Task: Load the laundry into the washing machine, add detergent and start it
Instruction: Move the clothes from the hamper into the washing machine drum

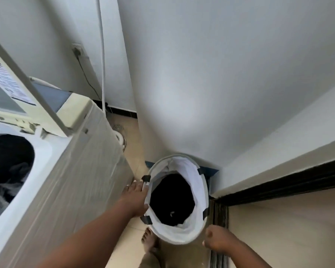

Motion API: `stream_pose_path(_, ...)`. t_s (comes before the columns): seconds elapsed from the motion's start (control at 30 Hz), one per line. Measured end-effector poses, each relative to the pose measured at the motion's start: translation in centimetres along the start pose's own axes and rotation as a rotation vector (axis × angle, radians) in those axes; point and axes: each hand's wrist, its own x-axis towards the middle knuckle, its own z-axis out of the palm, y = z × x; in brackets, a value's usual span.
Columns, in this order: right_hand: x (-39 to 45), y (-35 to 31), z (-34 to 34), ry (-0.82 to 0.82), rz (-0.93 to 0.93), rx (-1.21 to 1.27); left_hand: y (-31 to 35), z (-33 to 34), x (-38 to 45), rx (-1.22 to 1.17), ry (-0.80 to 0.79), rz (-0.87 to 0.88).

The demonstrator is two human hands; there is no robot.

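A white laundry basket [179, 200] is standing on the tiled floor [132, 136], tucked into the corner by the white wall [211, 74]. Dark clothes [172, 198] are lying deep inside the basket.

The left hand [134, 197] is resting on the left rim of the basket, with its fingers laid out straight along the edge. The right hand [216, 239] is hanging just beside the near right side of the basket. Its fingers are curled in, and it is not holding anything.

The washing machine [52, 171] is standing on the left, near the basket. Its lid [27, 78] is sticking up, open. Some grey laundry [6, 180] is already lying in the tub. A bare foot [150, 240] is showing on the floor right below the basket. A black cord [85, 74] is hanging down the wall from a plug behind the machine.
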Motion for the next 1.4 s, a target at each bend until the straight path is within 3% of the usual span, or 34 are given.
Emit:
stream_pose_path(0.2,3.5,0.1,-4.6,0.071,0.016,0.041,0.2,-1.9,4.2,0.009,-0.046,0.089)
stream_pose_path(0.37,8.9,0.1,-4.6,0.144,0.004,0.166,-0.3,-2.1,9.0,0.03,-0.046,0.128)
stream_pose_path(0.53,17.3,-1.2,-1.1,0.035,-0.071,0.053,0.8,2.7,14.3,0.002,-0.081,0.134)
stream_pose_path(0.7,25.9,-1.5,3.9,-0.042,-0.083,0.004,4.6,11.1,19.6,-0.112,-0.226,0.136)
stream_pose_path(0.9,36.0,-0.5,7.9,0.01,0.073,-0.042,6.2,21.2,27.0,-0.312,-0.314,-0.034)
stream_pose_path(1.07,43.6,0.0,9.9,0.066,0.207,0.19,6.2,27.2,33.2,-0.389,-0.337,-0.118)
stream_pose_path(1.27,50.0,1.7,11.3,0.196,0.335,0.282,5.2,30.6,37.3,-0.521,-0.316,-0.316)
stream_pose_path(1.4,52.4,2.9,11.7,0.227,0.334,0.522,4.2,31.5,38.3,-0.585,-0.308,-0.392)
